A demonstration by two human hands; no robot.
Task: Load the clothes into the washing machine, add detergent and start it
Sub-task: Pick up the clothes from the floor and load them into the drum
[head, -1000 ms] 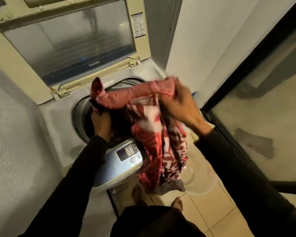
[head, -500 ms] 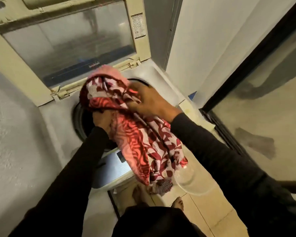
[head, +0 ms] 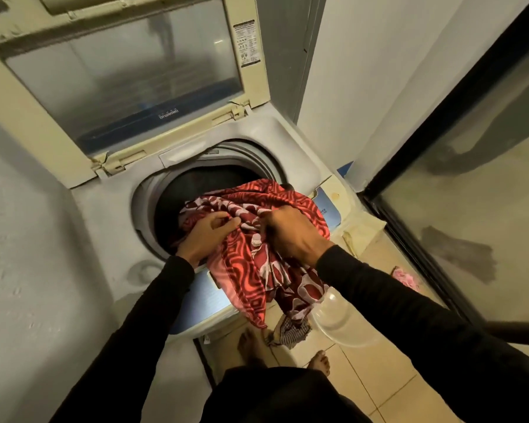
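A top-loading washing machine (head: 110, 227) stands in front of me with its lid (head: 126, 74) raised and its dark drum (head: 202, 184) showing. A red and white patterned cloth (head: 251, 270) lies across the drum's front rim, partly inside and partly hanging down over the blue control panel (head: 208, 297). My left hand (head: 205, 236) grips the cloth at the drum's near edge. My right hand (head: 290, 233) clutches the bunched cloth just to the right. A checked cloth (head: 290, 331) hangs below it near the floor.
A clear plastic basin (head: 342, 322) sits on the tiled floor by my bare feet (head: 251, 346). A pink item (head: 405, 277) lies on the floor near the black-framed glass door (head: 440, 141). A wall closes in on the left, close to the machine.
Both hands have lowered the red cloth from above the opening down onto the drum's rim, and part of it now lies inside the drum.
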